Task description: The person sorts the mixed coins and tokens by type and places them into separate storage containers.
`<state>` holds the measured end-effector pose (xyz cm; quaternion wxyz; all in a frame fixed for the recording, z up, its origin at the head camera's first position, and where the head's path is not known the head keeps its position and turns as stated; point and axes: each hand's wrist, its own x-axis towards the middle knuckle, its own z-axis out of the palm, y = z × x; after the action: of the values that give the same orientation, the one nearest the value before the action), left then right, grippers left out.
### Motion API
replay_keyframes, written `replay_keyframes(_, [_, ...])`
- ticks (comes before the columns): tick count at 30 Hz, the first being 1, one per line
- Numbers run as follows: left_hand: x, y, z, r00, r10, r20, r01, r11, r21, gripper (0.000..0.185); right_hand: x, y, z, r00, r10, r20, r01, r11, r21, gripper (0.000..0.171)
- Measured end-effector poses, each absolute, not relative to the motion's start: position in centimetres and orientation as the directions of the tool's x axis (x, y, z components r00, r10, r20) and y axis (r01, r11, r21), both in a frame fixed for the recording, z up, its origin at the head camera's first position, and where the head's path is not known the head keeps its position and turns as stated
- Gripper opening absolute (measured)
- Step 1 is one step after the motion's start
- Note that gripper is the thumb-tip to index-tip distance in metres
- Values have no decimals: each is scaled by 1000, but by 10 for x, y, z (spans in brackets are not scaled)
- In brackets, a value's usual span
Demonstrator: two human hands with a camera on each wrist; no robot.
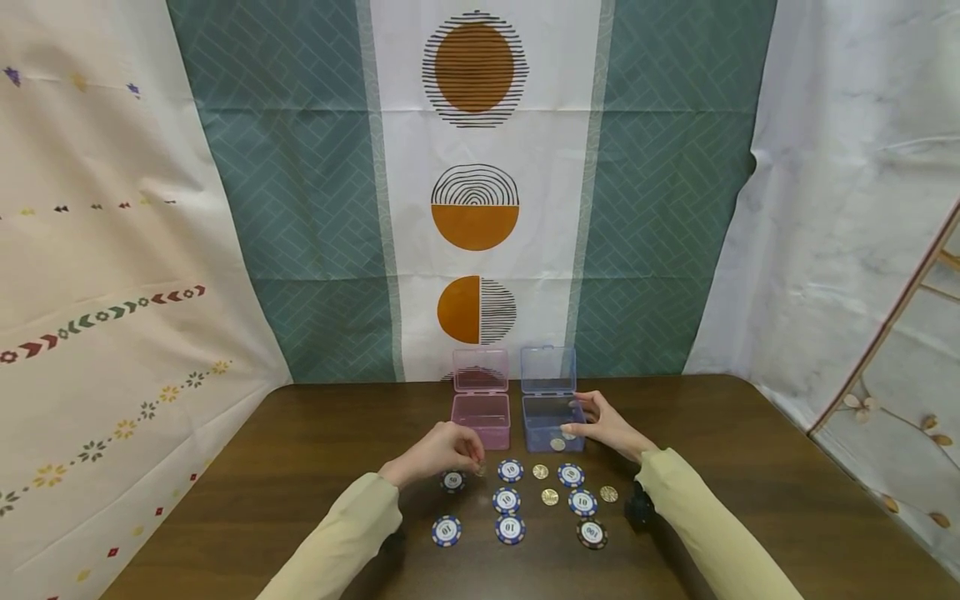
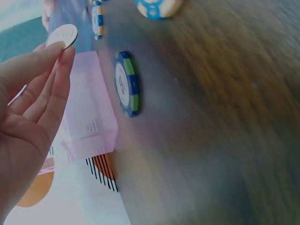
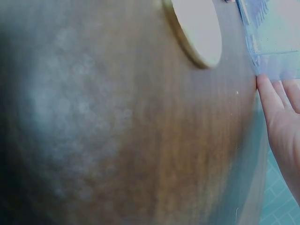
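Note:
My left hand [image 1: 476,463] pinches a small gold coin [image 2: 62,36] at its fingertips, just above the table in front of the open pink plastic box [image 1: 481,421]. In the left wrist view the pink box [image 2: 86,108] lies right beside that hand [image 2: 63,48], with a blue-and-white chip [image 2: 126,84] close by. At the right front corner of the open blue plastic box [image 1: 551,421] rests my right hand [image 1: 581,427], its fingers [image 3: 281,117] straight against the box wall [image 3: 276,37]. A gold coin [image 1: 557,444] lies on the table in front of the blue box.
Several blue-and-white chips [image 1: 506,501], one dark chip [image 1: 592,533] and a few gold coins [image 1: 550,497] lie in rows on the brown table [image 1: 750,467]. Patterned cloths hang behind and at both sides. Both box lids stand upright against the backdrop.

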<state>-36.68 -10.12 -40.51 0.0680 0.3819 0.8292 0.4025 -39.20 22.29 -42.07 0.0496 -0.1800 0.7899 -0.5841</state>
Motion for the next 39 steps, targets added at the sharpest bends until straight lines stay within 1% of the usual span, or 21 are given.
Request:
replay_keyframes(6, [-369, -96, -402, -747, 618, 245, 552, 369, 748, 8, -390, 222, -418, -931, -342, 129, -222, 249, -943, 70])
replay_keyframes(12, [-364, -92, -393, -753, 573, 323, 550, 278, 788, 8, -402, 226, -433, -937, -321, 140, -228, 257, -939, 71])
replay_keyframes(15, [-358, -88, -384, -777, 535, 332, 527, 264, 808, 9, -406, 228, -440, -936, -323, 143, -237, 275, -932, 72])
replay_keyframes(17, [-356, -86, -380, -807, 494, 325, 498, 271, 824, 10, -407, 228, -441, -933, -327, 151, -245, 270, -931, 72])
replay_keyframes(20, [-363, -83, -385, -844, 429, 322, 461, 275, 843, 12, -407, 228, -442, -930, -330, 159, -254, 268, -929, 72])
replay_keyframes(25, [-374, -80, -392, -902, 334, 273, 371, 276, 887, 13, -409, 228, -442, -935, -316, 163, -253, 270, -929, 71])
replay_keyframes(33, [-381, -74, -392, -949, 217, 228, 274, 212, 938, 13, -409, 229, -444, -934, -319, 161, -254, 278, -926, 69])
replay_keyframes(39, [-390, -63, -388, -967, 141, 212, 234, 163, 959, 16, -409, 229, -444, -936, -311, 165, -255, 273, -928, 69])
